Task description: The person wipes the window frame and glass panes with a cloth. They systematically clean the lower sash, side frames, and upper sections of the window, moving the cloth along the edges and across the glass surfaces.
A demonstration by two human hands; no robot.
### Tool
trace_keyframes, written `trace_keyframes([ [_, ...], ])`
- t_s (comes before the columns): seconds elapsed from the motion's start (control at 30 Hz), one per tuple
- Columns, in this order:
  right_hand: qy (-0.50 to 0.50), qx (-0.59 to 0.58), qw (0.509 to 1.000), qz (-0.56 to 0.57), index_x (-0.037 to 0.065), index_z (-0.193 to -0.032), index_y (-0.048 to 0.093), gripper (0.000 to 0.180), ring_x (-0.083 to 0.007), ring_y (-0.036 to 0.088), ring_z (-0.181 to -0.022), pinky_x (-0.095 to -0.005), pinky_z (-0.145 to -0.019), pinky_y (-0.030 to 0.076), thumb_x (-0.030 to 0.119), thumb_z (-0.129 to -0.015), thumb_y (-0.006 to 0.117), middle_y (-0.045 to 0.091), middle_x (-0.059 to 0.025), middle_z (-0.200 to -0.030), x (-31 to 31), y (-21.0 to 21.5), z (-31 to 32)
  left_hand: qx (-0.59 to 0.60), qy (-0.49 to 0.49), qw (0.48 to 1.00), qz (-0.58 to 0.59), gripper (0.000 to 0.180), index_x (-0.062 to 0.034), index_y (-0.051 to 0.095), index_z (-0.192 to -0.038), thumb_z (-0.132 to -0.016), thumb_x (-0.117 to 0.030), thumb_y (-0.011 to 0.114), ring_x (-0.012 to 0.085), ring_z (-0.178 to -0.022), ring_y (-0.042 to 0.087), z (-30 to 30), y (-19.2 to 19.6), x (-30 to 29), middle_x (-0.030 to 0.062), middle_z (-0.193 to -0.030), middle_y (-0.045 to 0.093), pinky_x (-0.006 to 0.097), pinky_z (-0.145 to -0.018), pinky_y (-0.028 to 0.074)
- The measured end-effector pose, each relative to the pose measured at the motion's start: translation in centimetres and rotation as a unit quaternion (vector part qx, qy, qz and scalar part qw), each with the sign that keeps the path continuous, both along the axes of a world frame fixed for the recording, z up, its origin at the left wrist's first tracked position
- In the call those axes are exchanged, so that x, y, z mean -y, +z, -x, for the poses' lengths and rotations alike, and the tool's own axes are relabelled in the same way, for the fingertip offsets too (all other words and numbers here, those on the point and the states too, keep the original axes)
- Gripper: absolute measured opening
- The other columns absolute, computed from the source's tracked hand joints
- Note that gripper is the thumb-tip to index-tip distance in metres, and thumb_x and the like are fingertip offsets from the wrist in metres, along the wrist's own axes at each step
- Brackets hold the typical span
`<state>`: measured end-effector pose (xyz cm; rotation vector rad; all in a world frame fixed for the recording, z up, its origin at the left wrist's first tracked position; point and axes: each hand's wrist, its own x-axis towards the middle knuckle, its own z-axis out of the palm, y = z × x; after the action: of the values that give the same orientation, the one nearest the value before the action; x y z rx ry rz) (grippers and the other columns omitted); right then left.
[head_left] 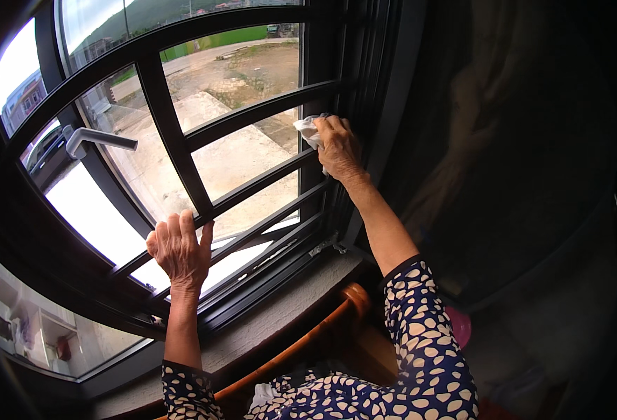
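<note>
Left hand (pixel 180 250) clamped on a low bar of the dark window grille (pixel 175 133), near-left. Right hand (pixel 338 147) sits higher and farther right, fingers bunched around a white cloth (pixel 307 130) pressed to the frame's right upright (pixel 315 105). Cloth lies up-left of that palm; upright runs vertically.

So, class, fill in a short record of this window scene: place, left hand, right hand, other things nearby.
place: indoors at a window with dark bars, stone sill below
left hand: grips a lower bar, holds nothing else
right hand: presses a white cloth against the frame
sleeves: dark blue with pale spots
nearby: silver handle at upper left, wooden rail under the sill, curtain at right
</note>
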<state>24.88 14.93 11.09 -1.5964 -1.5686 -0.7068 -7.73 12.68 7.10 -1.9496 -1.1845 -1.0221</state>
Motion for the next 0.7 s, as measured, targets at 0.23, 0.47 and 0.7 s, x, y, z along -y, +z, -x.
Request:
trace_keyframes([
  [0.23, 0.136, 0.000, 0.991, -0.013, 0.009, -0.105, 0.061, 0.033, -0.0311, 0.055, -0.098, -0.0418, -0.086, 0.047, 0.004, -0.074, 0.072, 0.060, -0.0116, -0.102, 1.2, -1.1, 4.6, 0.001, 0.002, 1.000, 0.007, 0.035, -0.0128, 0.054, -0.097, -0.077, -0.034, 0.073, 0.0214, -0.079, 0.046, -0.1, -0.1, 0.0, 0.0034, -0.083, 0.048, 0.038, -0.075, 0.031],
  [0.47, -0.012, -0.020, 0.984, -0.174, 0.005, -0.113, 0.054, 0.057, -0.0360, 0.053, -0.100, -0.0447, -0.086, 0.049, -0.008, -0.062, 0.073, 0.052, -0.0165, -0.106, 4.7, -2.8, 5.2, -0.002, 0.015, 1.000, -0.002, 0.036, -0.0123, 0.055, -0.098, -0.076, -0.034, 0.073, 0.0216, -0.081, 0.048, 0.3, -0.3, -0.1, 0.0035, -0.086, 0.050, 0.038, -0.075, 0.032],
  [0.7, -0.113, -0.024, 0.981, -0.158, -0.003, -0.113, 0.054, 0.041, -0.0353, 0.060, -0.101, -0.0387, -0.086, 0.052, -0.007, -0.073, 0.064, 0.056, -0.0183, -0.118, 1.0, -3.7, -0.9, -0.012, 0.010, 1.000, -0.017, 0.034, -0.0147, 0.054, -0.095, -0.077, -0.038, 0.073, 0.0203, -0.075, 0.045, -0.3, -0.1, 0.1, 0.0021, -0.080, 0.047, 0.038, -0.073, 0.030],
])
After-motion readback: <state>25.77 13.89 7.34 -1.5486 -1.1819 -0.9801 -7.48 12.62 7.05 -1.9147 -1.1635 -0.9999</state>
